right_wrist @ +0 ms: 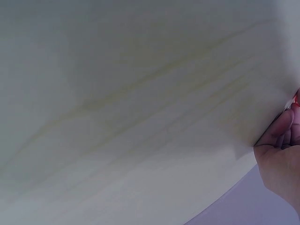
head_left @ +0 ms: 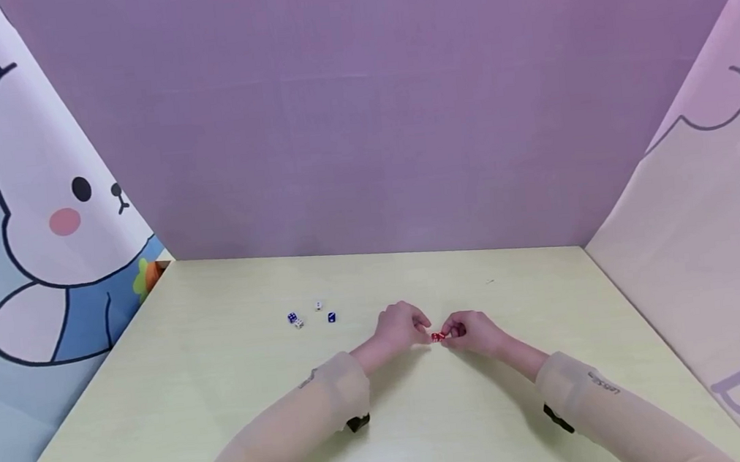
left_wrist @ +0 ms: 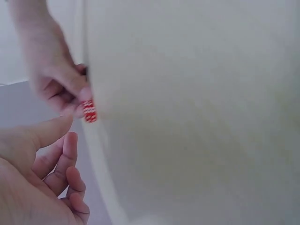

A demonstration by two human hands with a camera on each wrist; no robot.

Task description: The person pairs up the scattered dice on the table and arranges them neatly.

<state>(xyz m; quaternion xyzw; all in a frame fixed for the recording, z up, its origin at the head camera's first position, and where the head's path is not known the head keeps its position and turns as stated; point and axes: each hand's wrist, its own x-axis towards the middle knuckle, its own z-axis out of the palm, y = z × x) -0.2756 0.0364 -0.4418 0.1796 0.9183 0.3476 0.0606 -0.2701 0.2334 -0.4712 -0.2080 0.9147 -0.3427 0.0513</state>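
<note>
A pair of small red dice (head_left: 438, 336) with white pips sits close together on the pale table, between the two hands. My right hand (head_left: 474, 333) pinches the near one of them between thumb and fingertips; in the left wrist view the red dice (left_wrist: 89, 111) stick out past that thumb. Just left of the dice is my left hand (head_left: 403, 326), its thumb and fingers bent loosely and apart with nothing between them. The right wrist view catches only part of the right hand (right_wrist: 281, 140) and a sliver of red at the edge.
Farther left lie two blue dice, one blue die (head_left: 292, 317) beside a white die (head_left: 299, 324), the other blue die (head_left: 332, 317) near a second white die (head_left: 318, 306). A tiny scrap (head_left: 489, 281) lies at the back right. A purple panel (head_left: 361, 129) stands behind the table (head_left: 225, 390).
</note>
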